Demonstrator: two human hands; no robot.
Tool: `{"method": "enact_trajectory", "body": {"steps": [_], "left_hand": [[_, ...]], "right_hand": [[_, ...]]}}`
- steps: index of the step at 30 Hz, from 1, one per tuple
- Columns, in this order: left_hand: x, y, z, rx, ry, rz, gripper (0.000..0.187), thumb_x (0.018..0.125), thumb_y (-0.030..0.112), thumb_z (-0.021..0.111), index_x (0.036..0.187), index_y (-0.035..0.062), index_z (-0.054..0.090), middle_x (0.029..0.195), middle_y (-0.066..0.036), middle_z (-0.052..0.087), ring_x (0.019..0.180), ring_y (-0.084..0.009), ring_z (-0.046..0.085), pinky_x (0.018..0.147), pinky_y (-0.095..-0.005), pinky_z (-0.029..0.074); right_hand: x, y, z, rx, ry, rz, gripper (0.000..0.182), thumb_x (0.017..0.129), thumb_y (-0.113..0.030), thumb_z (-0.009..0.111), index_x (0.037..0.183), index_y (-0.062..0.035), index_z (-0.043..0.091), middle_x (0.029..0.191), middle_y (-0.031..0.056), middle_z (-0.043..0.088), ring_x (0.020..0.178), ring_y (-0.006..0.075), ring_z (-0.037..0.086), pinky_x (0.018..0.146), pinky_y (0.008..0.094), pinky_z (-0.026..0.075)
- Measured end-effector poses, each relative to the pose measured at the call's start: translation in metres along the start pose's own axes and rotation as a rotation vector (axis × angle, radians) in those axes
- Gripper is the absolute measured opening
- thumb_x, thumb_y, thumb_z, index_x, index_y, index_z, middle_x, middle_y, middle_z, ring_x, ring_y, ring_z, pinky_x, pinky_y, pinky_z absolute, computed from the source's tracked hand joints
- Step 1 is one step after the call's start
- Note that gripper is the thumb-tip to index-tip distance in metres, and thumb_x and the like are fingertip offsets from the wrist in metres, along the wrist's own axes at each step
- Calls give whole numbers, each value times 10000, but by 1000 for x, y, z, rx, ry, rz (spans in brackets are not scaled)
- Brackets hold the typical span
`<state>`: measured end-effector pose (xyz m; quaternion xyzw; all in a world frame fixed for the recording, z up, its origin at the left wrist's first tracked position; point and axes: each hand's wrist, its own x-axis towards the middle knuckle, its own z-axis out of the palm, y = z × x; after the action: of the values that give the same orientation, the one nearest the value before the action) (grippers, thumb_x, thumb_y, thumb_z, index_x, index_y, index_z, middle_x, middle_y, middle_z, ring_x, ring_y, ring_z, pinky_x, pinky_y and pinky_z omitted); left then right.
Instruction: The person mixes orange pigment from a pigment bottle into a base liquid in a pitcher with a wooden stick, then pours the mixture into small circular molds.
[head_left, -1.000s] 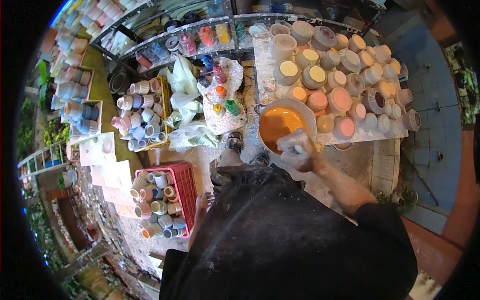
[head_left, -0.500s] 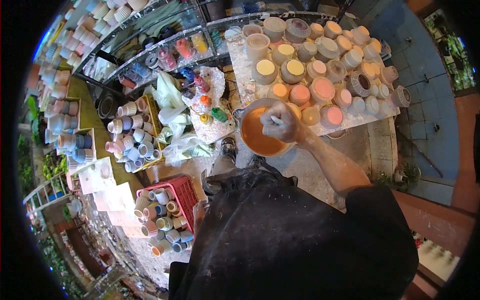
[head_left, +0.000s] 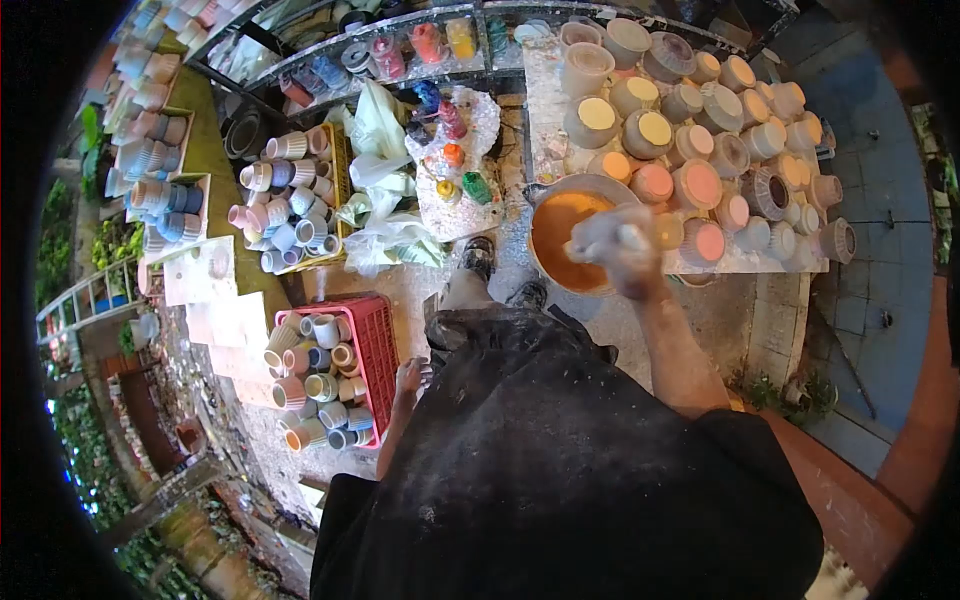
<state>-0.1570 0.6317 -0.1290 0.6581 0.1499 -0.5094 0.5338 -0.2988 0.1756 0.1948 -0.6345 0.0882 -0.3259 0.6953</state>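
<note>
Outdoor pottery yard, paved floor. Right hand (head_left: 618, 245) is clenching a pale, blurred stirring tool over the wide round bowl of orange glaze (head_left: 560, 235) at the bench's (head_left: 765, 262) near-left corner; it's swinging back right from mid-bowl half a second ago, so stirring's ongoing. Left hand (head_left: 410, 377) is hanging loosely open beside the red plastic crate of cups (head_left: 372, 350).

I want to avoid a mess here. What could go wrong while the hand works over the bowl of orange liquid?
1. The bowl of orange liquid looks set at the table's near edge; a hard push by the right hand might tip it toward the shoes.
2. Pots stand close beside the bowl, so splashes could mark them.
3. The left hand hangs by the red crate, not steadying the bowl.
</note>
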Motion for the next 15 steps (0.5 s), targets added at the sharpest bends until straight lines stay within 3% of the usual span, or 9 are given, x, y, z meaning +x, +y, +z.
{"method": "enact_trajectory", "body": {"steps": [1, 3, 4, 6, 9, 10, 12, 13, 15], "left_hand": [[-4, 1, 1, 165, 2, 52, 224, 874, 232, 496, 950, 28, 553, 722, -71, 567, 548, -150, 540, 434, -257, 392], [-8, 9, 7, 360, 16, 115, 223, 875, 227, 487, 948, 26, 553, 730, -72, 570, 566, -153, 552, 453, -262, 414], [-12, 20, 16, 388, 29, 124, 224, 875, 225, 482, 948, 25, 553, 733, -73, 572, 576, -155, 558, 463, -264, 425], [-29, 34, 25, 185, 81, 20, 229, 877, 223, 469, 952, 24, 552, 741, -74, 576, 597, -158, 571, 488, -267, 450], [-34, 38, 26, 227, 113, 71, 251, 878, 225, 453, 979, 19, 554, 770, -81, 594, 625, -174, 592, 517, -285, 477], [-20, 22, 11, 426, 15, 253, 262, 876, 223, 448, 988, 12, 557, 790, -90, 607, 639, -179, 599, 519, -285, 475], [22, -21, -27, 707, -127, 581, 280, 872, 223, 442, 992, 2, 565, 815, -101, 626, 659, -185, 608, 525, -285, 473], [23, -25, -30, 674, -123, 554, 282, 870, 230, 448, 980, 3, 573, 813, -100, 628, 660, -181, 607, 529, -282, 470], [20, -26, -33, 609, -113, 501, 288, 865, 244, 459, 957, 5, 589, 810, -98, 634, 662, -173, 605, 536, -275, 465]], "right_hand": [[-4, 7, 0, -65, -67, 56, 246, 705, 10, 507, 518, -38, 355, 517, 56, 405, 473, 152, 399, 449, 316, 289], [-3, 11, -15, -289, -289, 86, 171, 649, 1, 539, 554, -25, 400, 541, 61, 420, 518, 174, 437, 542, 326, 365], [0, 8, -13, -353, -297, 1, 200, 662, -5, 521, 545, -33, 362, 534, 53, 365, 493, 178, 394, 493, 327, 307], [-6, -7, -7, -534, -279, -106, 203, 662, -8, 525, 534, -30, 368, 534, 54, 372, 496, 179, 404, 491, 316, 308], [-16, -18, -23, -705, -290, -96, 148, 650, -1, 574, 540, -11, 475, 575, 74, 513, 569, 172, 521, 587, 291, 428], [-23, 2, -37, -634, -333, -25, 143, 664, -3, 578, 551, -16, 492, 603, 78, 531, 587, 169, 533, 590, 290, 431], [-25, 5, -46, -674, -369, -99, 146, 688, -14, 593, 565, -30, 515, 638, 84, 552, 612, 161, 546, 591, 288, 435], [-19, -11, -46, -788, -350, -249, 152, 697, -24, 602, 568, -38, 522, 646, 87, 555, 620, 154, 547, 590, 288, 436], [-14, -16, -45, -831, -277, -311, 155, 701, -39, 628, 577, -48, 534, 665, 85, 556, 629, 148, 545, 586, 288, 434]]}}
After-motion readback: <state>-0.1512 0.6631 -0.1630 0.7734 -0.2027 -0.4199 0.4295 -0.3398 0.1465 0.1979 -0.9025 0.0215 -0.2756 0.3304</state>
